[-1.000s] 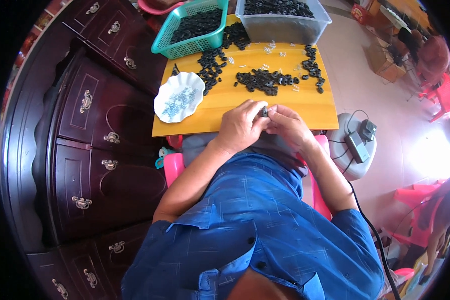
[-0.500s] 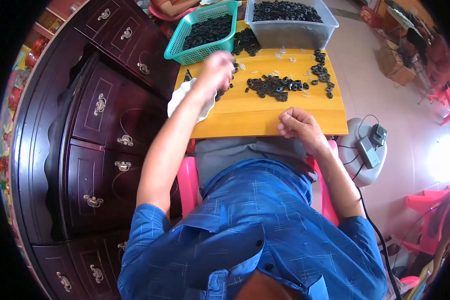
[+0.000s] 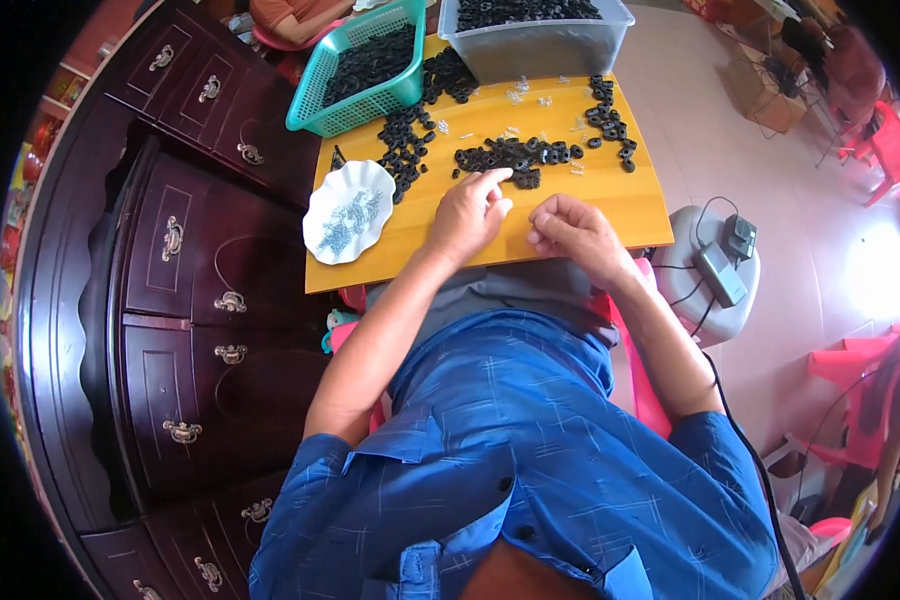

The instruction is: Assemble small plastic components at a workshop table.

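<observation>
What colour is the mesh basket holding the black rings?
Teal green, seen in the head view: the basket sits at the board's far left corner.

A home turned to piecework, by the look of it; a small yellow table (image 3: 590, 205) stands hard against a dark carved cabinet (image 3: 170, 290) with brass drawer pulls, the sort kept in a living room; on the table lie heaps of black rings (image 3: 515, 155), with a green basket (image 3: 315, 110) and a clear tub (image 3: 540, 45) of them at its far edge; a white dish (image 3: 315, 235) sits at its cabinet side; red plastic chairs (image 3: 890, 150) stand beyond the table on a tiled floor (image 3: 710, 120).
</observation>
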A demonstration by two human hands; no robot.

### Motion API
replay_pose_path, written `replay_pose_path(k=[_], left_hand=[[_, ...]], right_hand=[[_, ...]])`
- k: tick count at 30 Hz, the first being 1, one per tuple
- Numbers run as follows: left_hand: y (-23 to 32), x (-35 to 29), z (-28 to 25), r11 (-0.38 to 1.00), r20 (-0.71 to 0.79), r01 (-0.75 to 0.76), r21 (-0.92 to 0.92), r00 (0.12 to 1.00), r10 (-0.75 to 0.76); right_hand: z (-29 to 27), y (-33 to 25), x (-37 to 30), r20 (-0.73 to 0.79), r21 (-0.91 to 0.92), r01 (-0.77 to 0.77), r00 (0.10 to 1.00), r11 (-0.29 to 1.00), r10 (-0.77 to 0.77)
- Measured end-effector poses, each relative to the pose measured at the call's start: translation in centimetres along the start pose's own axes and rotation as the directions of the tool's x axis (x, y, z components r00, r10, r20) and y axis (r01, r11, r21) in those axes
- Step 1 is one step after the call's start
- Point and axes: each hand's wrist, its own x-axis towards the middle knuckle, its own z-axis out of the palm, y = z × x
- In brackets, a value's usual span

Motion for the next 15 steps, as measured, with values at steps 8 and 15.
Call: replay_pose_path(k=[8, 15], left_hand=[[1.4, 0.0, 1.4, 0.964, -0.035, -0.094, 0.249, 0.994, 0.106], [1.3, -1.2, 1.2, 0.972, -0.088, -0.099, 0.214, 0.989, 0.12]], right_hand=[[-1.4, -0.7, 0.4, -0.185, 0.002, 0.102, 0.978, 0.995, -0.1], [-2.9, -1.3, 0.8, -0.317, -0.206, 0.145, 0.926, 0.968, -0.206]])
